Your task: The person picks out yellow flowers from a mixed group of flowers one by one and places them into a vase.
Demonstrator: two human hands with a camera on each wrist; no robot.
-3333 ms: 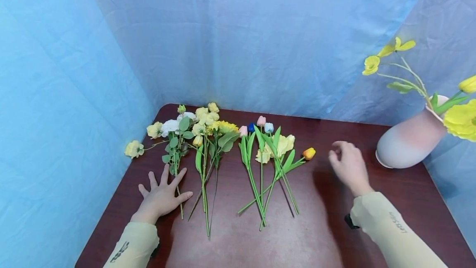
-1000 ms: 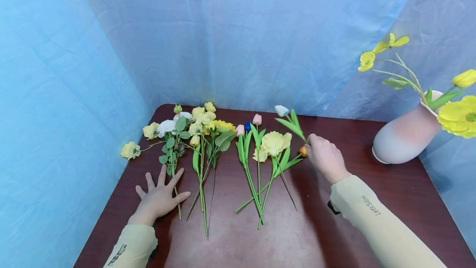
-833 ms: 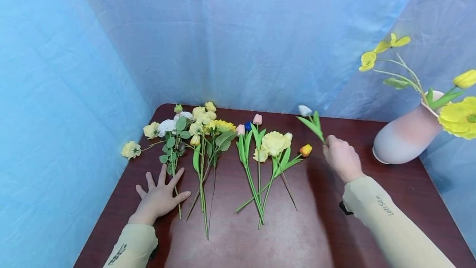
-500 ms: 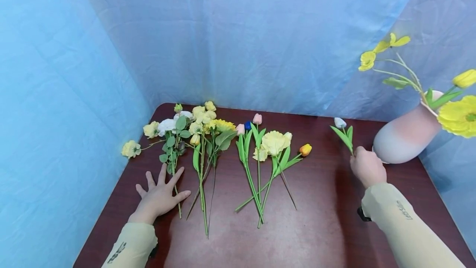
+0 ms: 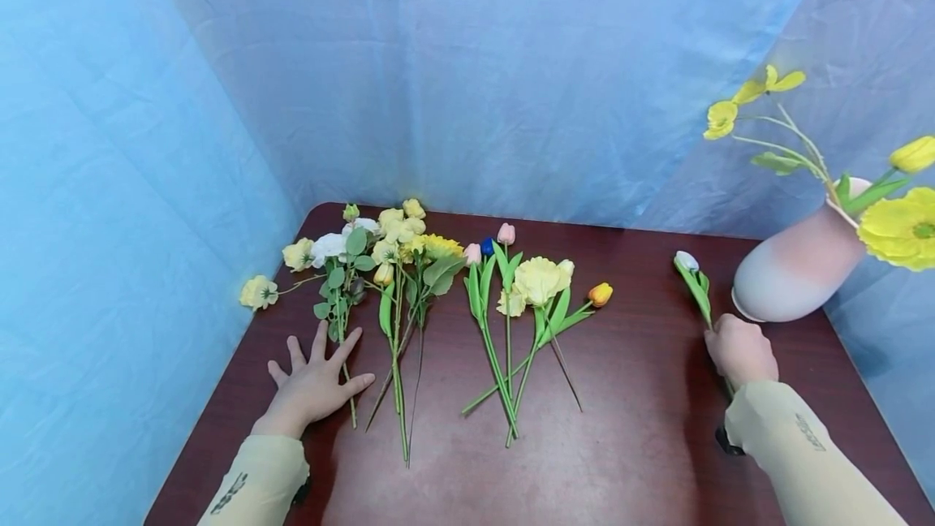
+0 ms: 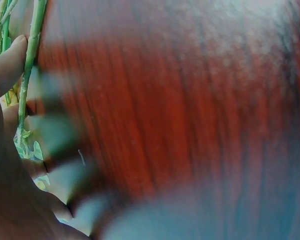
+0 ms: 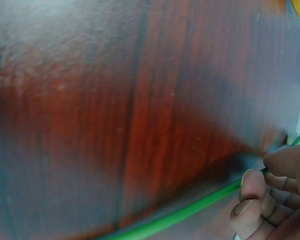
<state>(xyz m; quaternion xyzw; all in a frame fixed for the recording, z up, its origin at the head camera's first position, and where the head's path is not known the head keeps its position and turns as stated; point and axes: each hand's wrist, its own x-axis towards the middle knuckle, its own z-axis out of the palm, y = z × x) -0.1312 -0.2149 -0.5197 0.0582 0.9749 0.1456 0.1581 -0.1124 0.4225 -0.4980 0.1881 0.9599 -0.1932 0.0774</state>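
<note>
My right hand pinches the stem of a pale blue-white tulip, its flower pointing away from me, left of the vase. In the right wrist view the green stem runs out past my curled fingers, low over the table. Fingers spread wide, my left hand rests flat on the table at the left. It lies across the lower stem of the white flowers; in the left wrist view that stem passes by the thumb.
Yellow flowers lie beside the white ones. Pink tulips, a blue tulip, a large pale yellow flower and an orange tulip lie mid-table. Yellow poppies stand in the vase. Blue curtains border the table.
My right hand has picked the pale tulip out of the middle group, carried it right toward the vase and brought it lower and nearer me. My left hand stays in place.
</note>
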